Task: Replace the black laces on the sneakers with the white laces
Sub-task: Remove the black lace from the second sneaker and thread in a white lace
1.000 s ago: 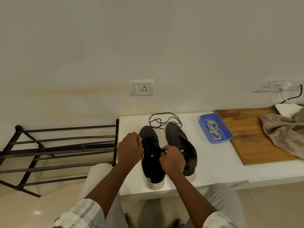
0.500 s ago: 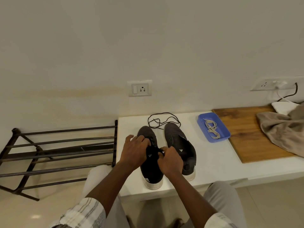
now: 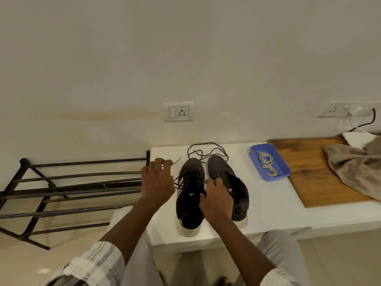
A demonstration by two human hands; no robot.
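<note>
Two black sneakers stand side by side on the white table [image 3: 268, 207], toes pointing away from me. The left sneaker [image 3: 190, 195] still carries a black lace. My left hand [image 3: 157, 182] pinches the end of that lace and holds it out to the left of the shoe. My right hand [image 3: 216, 200] grips the left sneaker's right side, between the two shoes. The right sneaker [image 3: 228, 182] shows no lace. A loose black lace [image 3: 206, 150] lies coiled behind the toes. White laces [image 3: 267, 165] sit in a blue tray [image 3: 255, 159] to the right.
A dark metal shoe rack [image 3: 72, 193] stands left of the table. A wooden board [image 3: 309, 170] lies at the right with a beige cloth [image 3: 354, 170] on it. Wall sockets and a black cable [image 3: 369, 120] are behind. My knees are under the table's front edge.
My left hand left the shoe's tongue and moved up and left, drawing a black lace end out. My right hand stays on the left sneaker.
</note>
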